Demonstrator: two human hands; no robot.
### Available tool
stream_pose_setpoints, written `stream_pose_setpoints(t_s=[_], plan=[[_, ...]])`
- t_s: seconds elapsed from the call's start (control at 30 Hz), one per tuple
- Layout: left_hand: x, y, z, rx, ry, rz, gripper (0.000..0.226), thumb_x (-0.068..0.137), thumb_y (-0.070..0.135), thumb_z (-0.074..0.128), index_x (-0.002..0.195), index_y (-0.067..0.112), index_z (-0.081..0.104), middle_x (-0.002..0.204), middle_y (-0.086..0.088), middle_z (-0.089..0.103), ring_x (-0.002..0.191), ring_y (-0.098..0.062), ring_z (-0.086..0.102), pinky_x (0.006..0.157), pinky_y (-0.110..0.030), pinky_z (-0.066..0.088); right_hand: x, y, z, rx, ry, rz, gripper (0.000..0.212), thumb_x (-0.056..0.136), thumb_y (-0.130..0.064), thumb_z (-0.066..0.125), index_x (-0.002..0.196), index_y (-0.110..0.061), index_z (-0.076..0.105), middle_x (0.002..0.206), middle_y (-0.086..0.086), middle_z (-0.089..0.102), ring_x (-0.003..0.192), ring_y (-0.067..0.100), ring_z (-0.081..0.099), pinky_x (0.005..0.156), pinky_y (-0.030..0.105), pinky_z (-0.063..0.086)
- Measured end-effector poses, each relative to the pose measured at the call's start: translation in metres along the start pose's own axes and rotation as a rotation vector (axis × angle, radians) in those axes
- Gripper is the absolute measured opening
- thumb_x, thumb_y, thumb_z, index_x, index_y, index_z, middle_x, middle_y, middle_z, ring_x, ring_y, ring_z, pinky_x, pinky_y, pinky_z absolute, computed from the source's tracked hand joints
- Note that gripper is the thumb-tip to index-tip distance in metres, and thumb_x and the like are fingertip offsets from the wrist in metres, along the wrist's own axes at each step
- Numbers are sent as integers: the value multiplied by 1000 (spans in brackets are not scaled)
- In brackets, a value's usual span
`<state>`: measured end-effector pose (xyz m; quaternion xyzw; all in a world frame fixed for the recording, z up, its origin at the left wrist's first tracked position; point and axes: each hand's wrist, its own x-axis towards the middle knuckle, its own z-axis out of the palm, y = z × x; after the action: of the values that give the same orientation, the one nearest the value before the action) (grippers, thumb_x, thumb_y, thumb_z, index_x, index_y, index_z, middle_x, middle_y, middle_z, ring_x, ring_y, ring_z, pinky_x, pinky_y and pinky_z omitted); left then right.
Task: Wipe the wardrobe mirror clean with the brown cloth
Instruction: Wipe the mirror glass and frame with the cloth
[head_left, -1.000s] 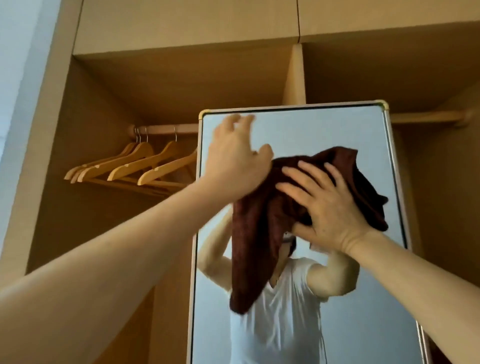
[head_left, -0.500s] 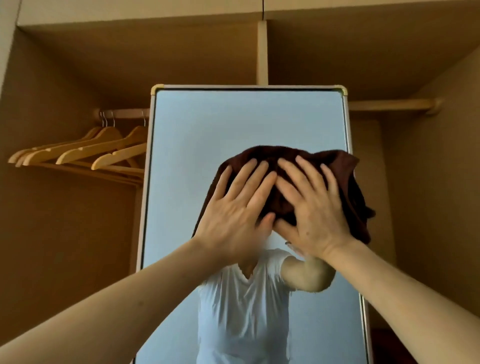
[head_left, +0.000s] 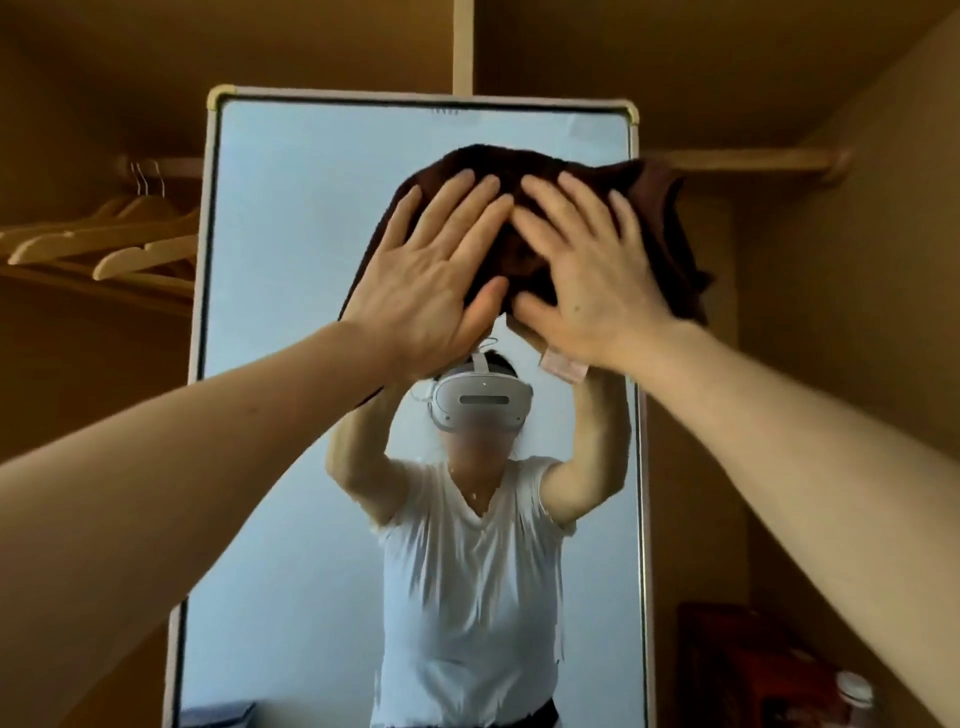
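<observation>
Brown cloth (head_left: 522, 254) lies bunched against the upper part of the wardrobe mirror (head_left: 291, 312), toward its right edge. Left hand (head_left: 436, 280) and right hand (head_left: 587, 280) press on it side by side, fingers (head_left: 457, 208) straight and spread. Wooden hangers (head_left: 130, 244) hang at left.

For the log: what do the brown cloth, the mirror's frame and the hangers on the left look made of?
The brown cloth: soft matte fabric, likely terry; it bunches in folds. The mirror frame: thin pale strip, metal or plastic, cannot tell; yellowish corner caps. The hangers: light wood by colour, smooth, with thin metal hooks.
</observation>
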<state>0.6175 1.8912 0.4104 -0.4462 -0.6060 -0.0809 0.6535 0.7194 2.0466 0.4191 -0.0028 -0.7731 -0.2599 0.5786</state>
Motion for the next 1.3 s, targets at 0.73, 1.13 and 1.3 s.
stream_pose_setpoints(t_s=[0.73,1.13,1.3], plan=[[-48,16,10,25,21,110,65,96,45,29,149,8,26,156,-11,26,145,-28,18,116,-52,15,-55,-24,14,-14,58,-13,72,74,-50,47,138,-17,43,152,8,32,140,33,24,112,57,13],[-39,-8,1,36,-8,169,65,95,43,31,149,7,28,155,-12,27,144,-31,21,114,-55,19,-31,-18,-1,-103,-100,-75,83,70,-56,38,142,-16,37,155,10,24,142,33,18,112,57,11],[-18,-17,4,33,9,98,65,96,44,25,151,10,21,158,-8,20,147,-24,13,118,-49,11,-13,-22,4,-93,-17,49,76,76,-50,40,145,-20,31,156,6,22,143,30,16,113,55,10]])
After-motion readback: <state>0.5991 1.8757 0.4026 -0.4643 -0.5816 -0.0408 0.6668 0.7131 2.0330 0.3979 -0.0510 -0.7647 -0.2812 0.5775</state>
